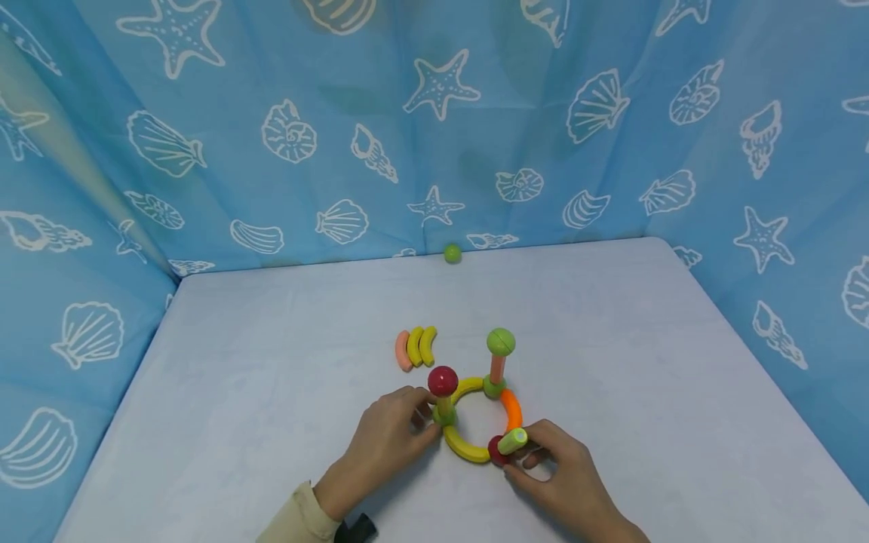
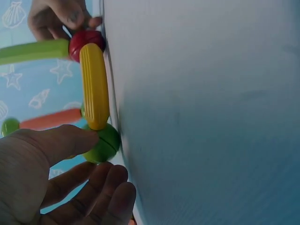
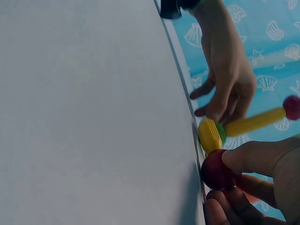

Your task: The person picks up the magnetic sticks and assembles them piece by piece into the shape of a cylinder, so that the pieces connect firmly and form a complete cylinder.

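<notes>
A ring of curved sticks and balls lies on the table, with two yellow curved sticks [image 1: 465, 448] and an orange curved stick [image 1: 513, 411]. My left hand [image 1: 390, 430] holds the green ball [image 2: 104, 146] at the ring's left, its thumb against it. From that ball rises a yellow stick [image 3: 255, 123] topped by a dark red ball [image 1: 443, 381]. My right hand [image 1: 560, 464] pinches the red ball [image 3: 218, 169] at the near right, from which a light green stick [image 1: 513, 440] sticks up. At the ring's far side, a pink stick [image 1: 498, 368] carries a green ball [image 1: 501, 342].
Beyond the ring, a pink curved stick [image 1: 403, 351] and two yellow curved sticks [image 1: 421, 346] lie side by side. A loose green ball [image 1: 452, 253] sits at the far edge of the white table [image 1: 271, 339]. Blue shell-patterned curtains [image 1: 380, 90] surround the table.
</notes>
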